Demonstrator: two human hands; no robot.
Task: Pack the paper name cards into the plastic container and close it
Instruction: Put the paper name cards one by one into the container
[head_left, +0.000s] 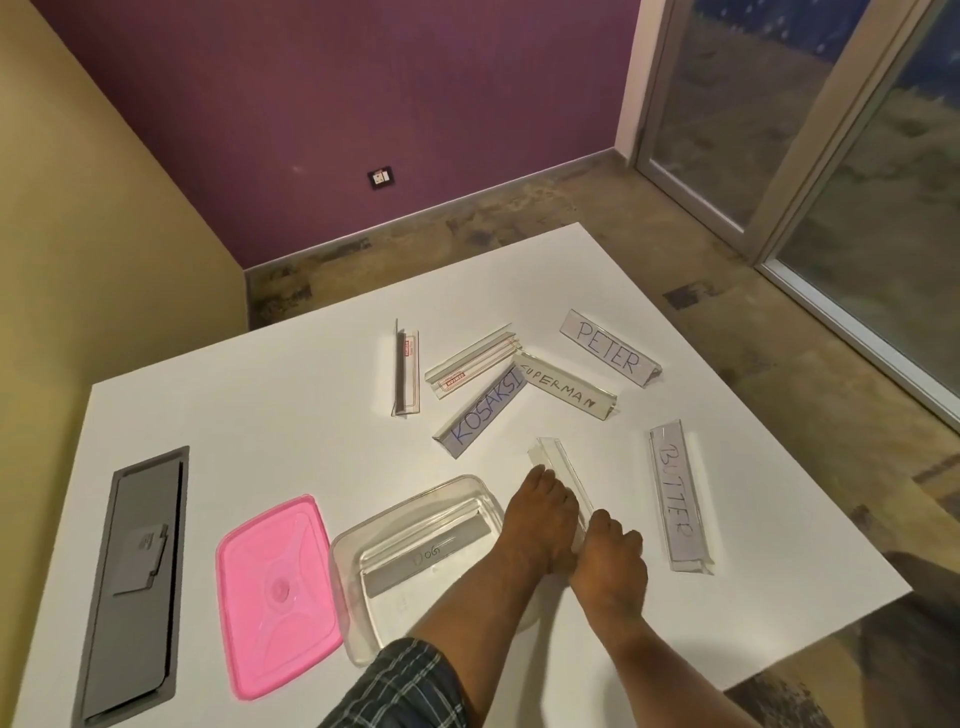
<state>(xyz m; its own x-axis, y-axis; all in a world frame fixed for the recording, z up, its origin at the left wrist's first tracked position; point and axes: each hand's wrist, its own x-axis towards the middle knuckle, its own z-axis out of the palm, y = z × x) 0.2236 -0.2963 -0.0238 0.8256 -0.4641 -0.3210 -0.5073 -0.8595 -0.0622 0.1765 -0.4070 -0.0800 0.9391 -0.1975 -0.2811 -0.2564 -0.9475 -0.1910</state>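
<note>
We see both hands on one clear card holder (563, 475) just right of the container (363, 540) on the worktop (260, 415): left hand (540, 512) curled over its middle, right hand (610, 551) gripping its near end. A "DOG" card (428, 558) lies inside; the pink lid (275, 592) rests left of it.
</note>
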